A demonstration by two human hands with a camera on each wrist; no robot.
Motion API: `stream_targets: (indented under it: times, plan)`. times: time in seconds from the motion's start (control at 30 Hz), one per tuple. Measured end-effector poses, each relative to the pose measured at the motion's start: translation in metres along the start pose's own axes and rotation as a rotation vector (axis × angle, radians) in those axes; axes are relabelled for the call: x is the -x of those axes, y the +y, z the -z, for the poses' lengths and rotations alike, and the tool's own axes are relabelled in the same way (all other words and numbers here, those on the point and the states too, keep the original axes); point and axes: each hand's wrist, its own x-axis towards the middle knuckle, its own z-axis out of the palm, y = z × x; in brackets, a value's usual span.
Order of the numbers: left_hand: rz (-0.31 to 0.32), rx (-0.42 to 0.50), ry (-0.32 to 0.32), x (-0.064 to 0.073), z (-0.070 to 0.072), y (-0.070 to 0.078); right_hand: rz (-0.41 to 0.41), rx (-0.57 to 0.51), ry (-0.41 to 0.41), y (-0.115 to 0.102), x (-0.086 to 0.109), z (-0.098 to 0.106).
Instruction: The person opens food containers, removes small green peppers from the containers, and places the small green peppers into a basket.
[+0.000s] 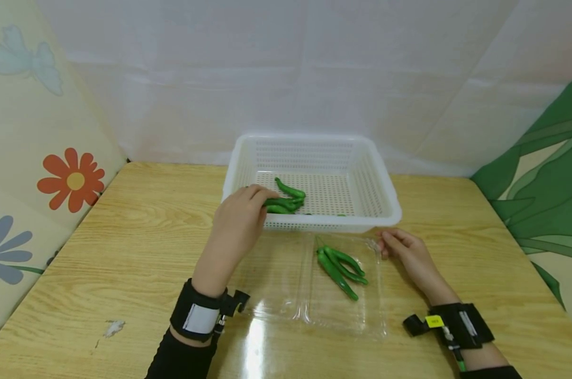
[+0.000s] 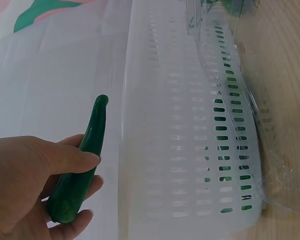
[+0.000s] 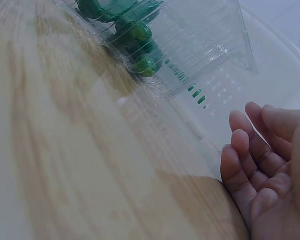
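Observation:
My left hand (image 1: pixel 238 218) is over the front left of a white perforated basket (image 1: pixel 391 210). In the left wrist view it pinches a green chili pepper (image 2: pixel 95 131) between thumb and fingers, above the basket's rim. Other green peppers (image 1: pixel 290 189) lie in the basket; its front wall partly hides some. Before the basket lies an unfolded clear plastic clamshell box (image 1: pixel 276 273), with several green peppers (image 1: pixel 335 271) in its right half. Beside that half's far right corner is my right hand (image 1: pixel 409 255). Its fingers (image 3: pixel 257 150) are loosely curled with nothing between them in the right wrist view.
A wooden table (image 1: pixel 139 237) carries everything, with a worn patch (image 1: pixel 114 328) at front left. Behind the basket hangs a white cloth (image 1: pixel 290 79). Panels with painted flowers (image 1: pixel 72 181) and leaves (image 1: pixel 546 184) flank the table.

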Motion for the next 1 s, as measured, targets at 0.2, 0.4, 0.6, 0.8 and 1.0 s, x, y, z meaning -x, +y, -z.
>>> stream_targets:
  times: [0.2,0.4,0.6,0.8,1.0]
  plan:
    - [0.041,0.026,-0.036,0.0015,-0.0027,-0.0024,0.004,-0.001,0.002,0.0008,-0.0002,0.0002]
    - [0.085,0.064,-0.097,0.0026,-0.0048,-0.0035,0.001,0.0,-0.001,0.0002,0.0004,0.0003]
    - [0.101,0.07,-0.116,0.0022,-0.0061,-0.0042,-0.005,0.009,-0.002,-0.001,0.0007,0.0001]
    - [0.095,0.076,-0.11,0.0021,-0.006,-0.0047,-0.01,0.016,-0.001,-0.0016,0.0003,0.0]
    - [0.086,0.075,-0.097,0.0022,-0.0066,-0.0054,-0.01,0.029,0.001,-0.0018,0.0,-0.0004]
